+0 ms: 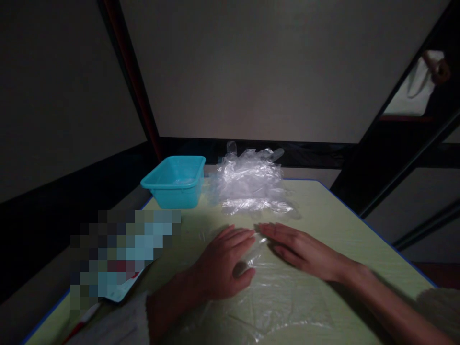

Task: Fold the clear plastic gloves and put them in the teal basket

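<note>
Head view, dimly lit. By a blue edge (395, 249) the pale table (330, 215) is bounded; between this edge and the right forearm, bare tabletop is seen. Along the far side, a turquoise basin (178, 196) is placed left of a heap of crumpled clear plastic (251, 179). Behind, a grey wall (258, 76) is framed by dark trim. A clear plastic sheet (283, 297) is spread at the near side, beneath both hands. The left hand (230, 266) is laid palm down, thumb apart; the right hand (296, 244) is angled inward, fingers extended, fingertips nearly meeting. Owing to poor light, the sheet's far edge cannot be traced with certainty.
</note>
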### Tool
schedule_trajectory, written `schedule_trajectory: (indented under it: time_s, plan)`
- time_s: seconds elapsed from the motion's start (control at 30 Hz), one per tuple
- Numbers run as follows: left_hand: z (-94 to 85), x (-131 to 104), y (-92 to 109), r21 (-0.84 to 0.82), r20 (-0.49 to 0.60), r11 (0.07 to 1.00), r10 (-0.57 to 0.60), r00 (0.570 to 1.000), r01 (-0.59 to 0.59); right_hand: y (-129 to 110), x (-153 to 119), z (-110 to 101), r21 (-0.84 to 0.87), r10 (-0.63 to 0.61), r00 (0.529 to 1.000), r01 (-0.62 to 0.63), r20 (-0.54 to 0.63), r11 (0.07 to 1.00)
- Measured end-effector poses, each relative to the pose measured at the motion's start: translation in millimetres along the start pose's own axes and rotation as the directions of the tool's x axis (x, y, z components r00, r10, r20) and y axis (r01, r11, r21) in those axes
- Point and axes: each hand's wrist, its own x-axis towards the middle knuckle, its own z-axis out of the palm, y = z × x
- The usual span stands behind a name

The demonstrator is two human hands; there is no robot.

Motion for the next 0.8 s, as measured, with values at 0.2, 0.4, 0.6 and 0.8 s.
schedule_trajectory:
  time_s: [0.2, 0.4, 0.6, 0.8]
  plan:
    - [-2.5, -1.6, 3.2, 0.064, 0.136, 0.997, 0.034, 0.990, -0.043, -1.0, -3.2, -2.7, -0.043, 0.000, 0.999, 0.001, 0.035, 0.999]
    - [-3.1, -2.9, -2.0, 0.075, 0.123, 0.997, 0.023, 0.992, -0.032, 5.5, -8.9, -10.0, -0.049, 0.045, 0.999, -0.044, 0.021, 0.998]
    - [-2.2, -4.6, -1.7, 0.070, 0.093, 0.997, 0.029, 0.995, -0.036, 11.3, -9.3, -11.8, -0.095, 0.093, 0.995, -0.091, 0.025, 0.991]
    - [-2.0, -4.4, -1.1, 0.056, 0.082, 0.998, 0.022, 0.996, -0.026, 22.4, -16.3, -18.3, -0.132, 0.138, 0.990, -0.142, -0.036, 0.981]
